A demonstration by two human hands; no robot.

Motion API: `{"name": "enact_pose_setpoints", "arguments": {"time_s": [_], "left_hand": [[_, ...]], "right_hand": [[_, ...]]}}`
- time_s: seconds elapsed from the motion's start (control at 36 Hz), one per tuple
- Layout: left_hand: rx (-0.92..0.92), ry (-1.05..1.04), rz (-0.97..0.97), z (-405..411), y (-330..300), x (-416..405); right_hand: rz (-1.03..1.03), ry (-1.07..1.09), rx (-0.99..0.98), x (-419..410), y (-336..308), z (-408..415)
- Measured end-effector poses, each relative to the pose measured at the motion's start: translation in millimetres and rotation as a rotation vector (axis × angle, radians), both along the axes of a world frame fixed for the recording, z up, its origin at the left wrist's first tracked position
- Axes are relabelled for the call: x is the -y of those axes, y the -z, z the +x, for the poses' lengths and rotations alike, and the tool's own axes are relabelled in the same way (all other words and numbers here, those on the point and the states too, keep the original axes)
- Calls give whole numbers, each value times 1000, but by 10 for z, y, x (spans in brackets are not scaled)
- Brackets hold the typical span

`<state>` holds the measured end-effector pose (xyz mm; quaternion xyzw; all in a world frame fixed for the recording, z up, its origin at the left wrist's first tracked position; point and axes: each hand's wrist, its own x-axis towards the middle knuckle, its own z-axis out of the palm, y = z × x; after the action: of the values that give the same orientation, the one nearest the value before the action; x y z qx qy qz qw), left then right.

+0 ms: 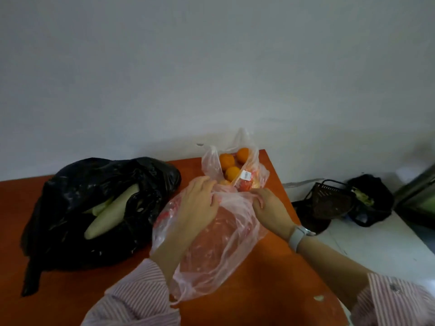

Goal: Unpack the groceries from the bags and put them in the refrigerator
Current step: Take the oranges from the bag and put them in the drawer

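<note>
a person in a striped shirt works at a thin pink plastic bag (211, 255) lying on an orange table (14, 267) at lower centre of the frame. the left hand (200, 203) lies over the bag's upper edge, fingers loosely bent against the film; whether it pinches the plastic cannot be told. the right hand (270, 210), a watch (297, 235) at its wrist, has its fingers curled into the gathered film at the bag's mouth. just above the hands, at centre frame, a second clear bag (210, 161) stands open with oranges (227, 161) showing inside. at left, a black bag (70, 236) holds pale long vegetables (106, 220). a dark basket (329, 201) sits at right on a white surface (376, 243). no refrigerator is clearly in view. the film looks light, limp and slippery, likely to tear if stretched; the round fruit may roll. taking the handles or bunched mouth, with support beneath, seems the safest hold.
</note>
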<state>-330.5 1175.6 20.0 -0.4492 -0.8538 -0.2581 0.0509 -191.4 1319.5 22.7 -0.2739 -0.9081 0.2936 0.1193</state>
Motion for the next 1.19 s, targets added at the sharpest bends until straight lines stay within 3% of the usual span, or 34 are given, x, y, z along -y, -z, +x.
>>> {"name": "enact_pose_setpoints", "arguments": {"time_s": [0.17,0.28,0.36,0.47,0.53,0.58,0.72,0.83,0.92,1.06,1.11,1.19], "left_hand": [[-299,191,-220,-583,112,-655],[-383,319,-460,-881,395,-949],[-285,307,-530,-1049,627,-1006],[6,175,-475,-1020,837,-932],[223,84,-457,-974,952,-895],[406,-9,-360,-924,1045,-869],[566,-137,-286,-843,1234,-870],[675,-227,-277,-883,1277,-840],[654,-228,-310,-917,1199,-873],[208,-22,-323,-905,1090,-1059],[228,4,-381,-858,1131,-1178],[316,-76,-493,-758,1206,-1276]], "right_hand": [[130,-47,162,-409,250,-559],[337,-249,384,-653,432,-880],[519,-413,546,-871,542,-1021],[554,-381,348,-1131,693,-923],[464,-210,261,-1173,801,-785],[232,-27,269,-1154,868,-663],[-376,273,122,-1160,1225,-629],[-555,293,138,-1206,1372,-656],[-548,272,93,-1232,1297,-695],[-40,164,101,-1190,1214,-737],[29,113,226,-1177,1222,-823],[-81,186,324,-1146,1239,-946]]}}
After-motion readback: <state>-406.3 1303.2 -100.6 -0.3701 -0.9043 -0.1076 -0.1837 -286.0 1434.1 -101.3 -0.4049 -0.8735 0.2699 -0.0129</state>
